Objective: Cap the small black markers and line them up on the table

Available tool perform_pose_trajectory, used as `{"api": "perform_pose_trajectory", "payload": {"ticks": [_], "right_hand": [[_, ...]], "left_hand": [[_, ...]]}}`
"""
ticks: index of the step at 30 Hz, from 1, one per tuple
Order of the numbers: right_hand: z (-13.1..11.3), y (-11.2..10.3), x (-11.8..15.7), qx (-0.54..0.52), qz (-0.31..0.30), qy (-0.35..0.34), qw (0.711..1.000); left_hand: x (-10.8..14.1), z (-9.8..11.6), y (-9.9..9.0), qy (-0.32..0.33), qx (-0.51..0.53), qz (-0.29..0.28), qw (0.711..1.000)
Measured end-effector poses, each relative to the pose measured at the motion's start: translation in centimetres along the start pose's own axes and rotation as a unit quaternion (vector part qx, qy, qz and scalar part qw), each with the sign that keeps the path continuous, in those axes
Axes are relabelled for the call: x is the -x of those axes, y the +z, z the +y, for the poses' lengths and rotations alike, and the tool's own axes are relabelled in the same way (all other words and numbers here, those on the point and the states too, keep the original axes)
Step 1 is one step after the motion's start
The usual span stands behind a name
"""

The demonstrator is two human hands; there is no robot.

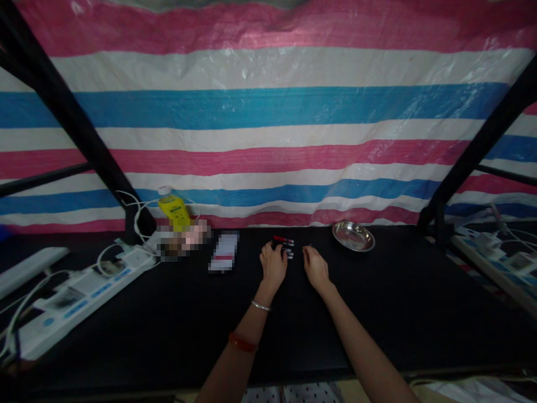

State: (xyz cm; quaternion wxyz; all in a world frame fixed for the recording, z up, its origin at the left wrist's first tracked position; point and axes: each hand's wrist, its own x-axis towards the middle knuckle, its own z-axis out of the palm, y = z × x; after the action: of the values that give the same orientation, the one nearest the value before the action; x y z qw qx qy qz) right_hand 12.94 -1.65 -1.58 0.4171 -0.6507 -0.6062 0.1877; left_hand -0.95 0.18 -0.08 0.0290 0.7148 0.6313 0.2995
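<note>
Several short, slim sticks (288, 244), one red and the others dark, lie side by side on the black table with silvery ends pointing right. My left hand (273, 264) is over them from the left, its fingers bent round them and the thumb against the lower ones. Part of the sticks is hidden under that hand. Just to the right, my right hand (315, 267) is closed in a pinch close to the tabletop. A small dark bit shows at its fingertips, too small to name. A gap separates the two hands.
A shiny round metal dish (353, 236) sits at the back right. On the left are a blurred-out phone-like slab (224, 252), a yellow bottle (174, 210) and a white power strip (92, 296) with cables. Black frame posts (79, 117) stand before a striped sheet (268, 106).
</note>
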Motion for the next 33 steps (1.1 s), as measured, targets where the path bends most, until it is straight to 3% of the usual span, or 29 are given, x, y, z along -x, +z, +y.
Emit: {"api": "perform_pose_trajectory", "payload": {"ticks": [3, 13, 18, 25, 29, 33], "right_hand": [[0.2, 0.1, -0.1, -0.029, 0.009, -0.005, 1.0], [0.5, 0.2, -0.3, 0.048, -0.006, 0.002, 0.999], [0.6, 0.5, -0.2, 0.024, 0.013, -0.005, 1.0], [0.2, 0.2, 0.0, 0.094, 0.005, -0.01, 0.996], [-0.5, -0.2, 0.1, 0.098, 0.039, -0.047, 0.993], [-1.1, 0.1, 0.4, 0.082, 0.029, -0.095, 0.992]], "left_hand": [[0.1, 0.2, -0.2, 0.007, -0.007, -0.007, 1.0], [0.2, 0.5, -0.5, 0.002, -0.013, -0.022, 1.0], [0.1, 0.5, -0.4, 0.001, -0.013, -0.011, 1.0], [0.1, 0.5, -0.6, -0.01, 0.002, -0.013, 1.0], [-0.2, 0.2, -0.5, -0.029, 0.041, 0.014, 0.999], [-0.7, -0.6, 0.1, -0.063, 0.079, 0.026, 0.995]]}}
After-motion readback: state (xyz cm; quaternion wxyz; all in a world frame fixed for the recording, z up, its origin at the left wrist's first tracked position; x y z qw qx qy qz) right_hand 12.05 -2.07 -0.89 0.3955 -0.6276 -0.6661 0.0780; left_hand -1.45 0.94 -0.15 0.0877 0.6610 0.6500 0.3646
